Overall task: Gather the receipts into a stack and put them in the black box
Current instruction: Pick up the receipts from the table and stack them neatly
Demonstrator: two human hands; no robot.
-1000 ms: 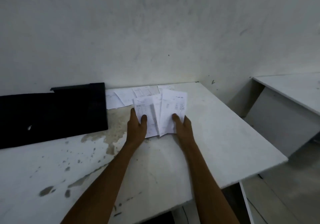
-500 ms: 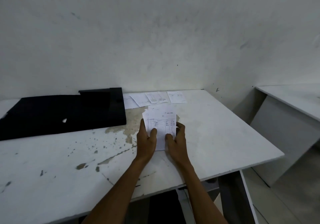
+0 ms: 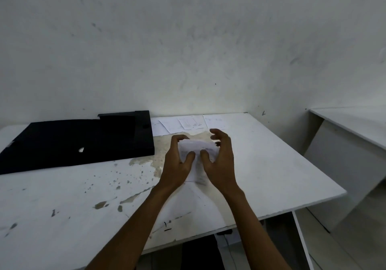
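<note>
A small stack of white receipts (image 3: 197, 151) is lifted off the table between both hands, its top edge tipped away from me. My left hand (image 3: 177, 163) grips the stack's left side, thumb on top. My right hand (image 3: 219, 161) holds the right side with its fingers curled over the far edge. Several loose receipts (image 3: 189, 122) lie flat by the wall behind the hands. The black box (image 3: 117, 138) lies open at the left, its flat lid (image 3: 52, 146) spread toward the table's left edge.
The white table (image 3: 271, 165) is stained brown near the hands and speckled at the left. Its front edge runs just below my forearms. A second white desk (image 3: 351, 127) stands to the right across a gap of floor.
The fanned receipts were squared into one stack on the table. Now both hands have raised the stack off the surface and tilted it.
</note>
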